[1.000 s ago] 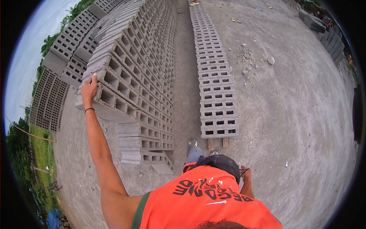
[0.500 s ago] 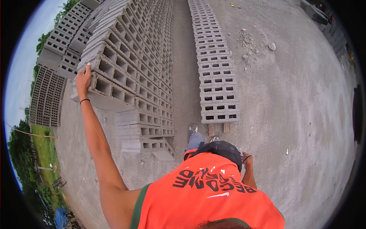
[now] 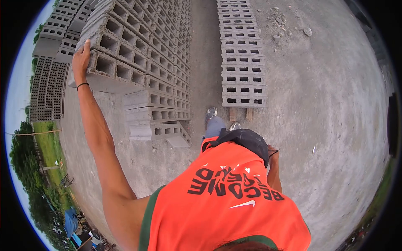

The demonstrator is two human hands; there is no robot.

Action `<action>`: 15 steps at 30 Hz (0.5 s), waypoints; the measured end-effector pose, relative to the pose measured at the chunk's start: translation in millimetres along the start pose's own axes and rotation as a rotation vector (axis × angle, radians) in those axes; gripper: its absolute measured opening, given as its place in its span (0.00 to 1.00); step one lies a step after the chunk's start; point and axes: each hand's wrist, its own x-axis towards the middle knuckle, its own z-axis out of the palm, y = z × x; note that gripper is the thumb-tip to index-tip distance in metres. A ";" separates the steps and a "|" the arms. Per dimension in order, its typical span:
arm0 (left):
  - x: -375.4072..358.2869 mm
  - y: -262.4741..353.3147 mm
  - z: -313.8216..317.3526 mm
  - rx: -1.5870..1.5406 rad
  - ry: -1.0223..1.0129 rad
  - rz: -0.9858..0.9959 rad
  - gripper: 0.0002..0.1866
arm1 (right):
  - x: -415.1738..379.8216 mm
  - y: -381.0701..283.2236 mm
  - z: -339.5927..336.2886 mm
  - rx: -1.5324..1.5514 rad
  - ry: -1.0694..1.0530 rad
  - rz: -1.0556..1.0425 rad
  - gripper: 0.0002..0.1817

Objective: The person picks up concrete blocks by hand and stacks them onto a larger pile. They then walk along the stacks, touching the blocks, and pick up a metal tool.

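Note:
My left hand rests at the end of a tall stack of grey hollow concrete blocks, arm outstretched. One digit is stretched along the block edge; its other fingers are partly out of sight. A black band circles that wrist. Low beside my waist, my right hand is mostly hidden behind a black, bag-like item, with a dark band or strap across it. Whether its fingers hold anything does not show. Several blocks sit at the stack's lower end, one of them tilted.
A long row of hollow blocks stands to the right, with wooden supports beneath its near end. Between row and stack runs a narrow strip of ground. Rubble lies farther right. More block stacks rise at the far left.
The view has tilted, so the stack and the row sit higher in it. My left hand remains against the stack's end. My right hand stays beside the waist.

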 end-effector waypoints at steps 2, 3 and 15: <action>0.7 -2.2 -0.5 -0.006 0.004 -0.003 0.38 | -14.8 -21.5 8.3 -0.042 0.020 0.003 0.25; -1.0 0.0 -2.8 0.020 0.007 -0.020 0.38 | -20.3 -29.2 12.9 -0.071 0.023 0.006 0.25; -13.0 7.8 -7.8 0.079 0.021 -0.011 0.32 | 5.5 -58.7 -1.4 -0.545 0.079 -0.280 0.16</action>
